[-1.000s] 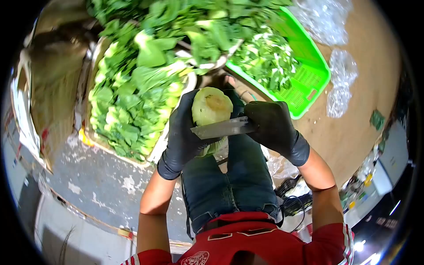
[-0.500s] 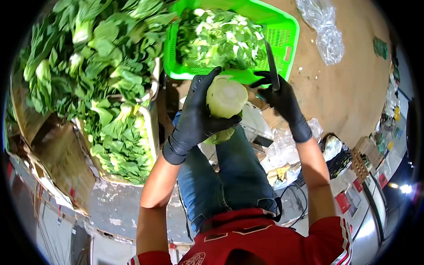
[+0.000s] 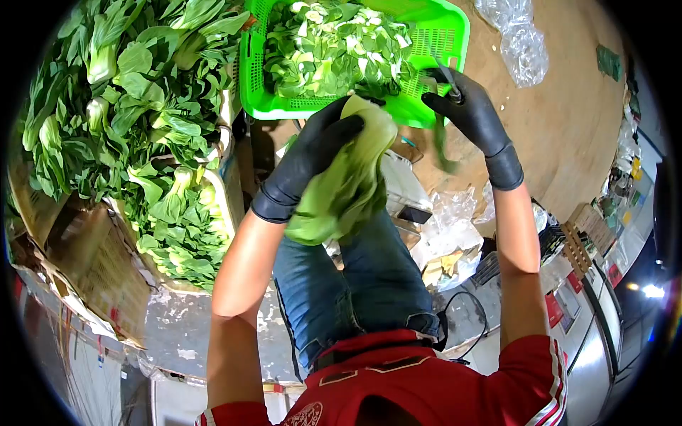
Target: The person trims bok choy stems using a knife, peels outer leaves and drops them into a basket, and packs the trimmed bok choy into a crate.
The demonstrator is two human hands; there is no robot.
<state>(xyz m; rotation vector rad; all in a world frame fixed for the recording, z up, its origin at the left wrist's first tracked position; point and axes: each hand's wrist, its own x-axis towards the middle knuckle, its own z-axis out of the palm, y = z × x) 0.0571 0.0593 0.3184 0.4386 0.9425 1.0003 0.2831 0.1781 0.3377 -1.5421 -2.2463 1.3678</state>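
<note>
My left hand (image 3: 302, 157) is in a black glove and wraps round a head of bok choy (image 3: 347, 181), pale base up, leaves hanging over my lap. My right hand (image 3: 474, 117), also gloved, grips a knife (image 3: 447, 74) whose blade points up over the basket's edge. A thin green leaf piece (image 3: 441, 145) dangles by the right fingers, smeared by motion; how it is held is hard to see. Just beyond both hands stands a bright green plastic basket (image 3: 284, 111) holding trimmed leaf and stalk pieces (image 3: 337, 53).
Piles of bok choy (image 3: 142, 78) fill the left side, with more in a box (image 3: 227, 199) below them. A torn cardboard box (image 3: 99, 248) leans at lower left. Clear plastic wrap (image 3: 522, 46) lies on the brown floor at right. Plastic bags (image 3: 447, 234) lie beside my knee.
The bok choy has turned from its cut base facing me to hanging leaves down. My right hand has moved right, and a leaf piece now hangs by it. The view has shifted slightly.
</note>
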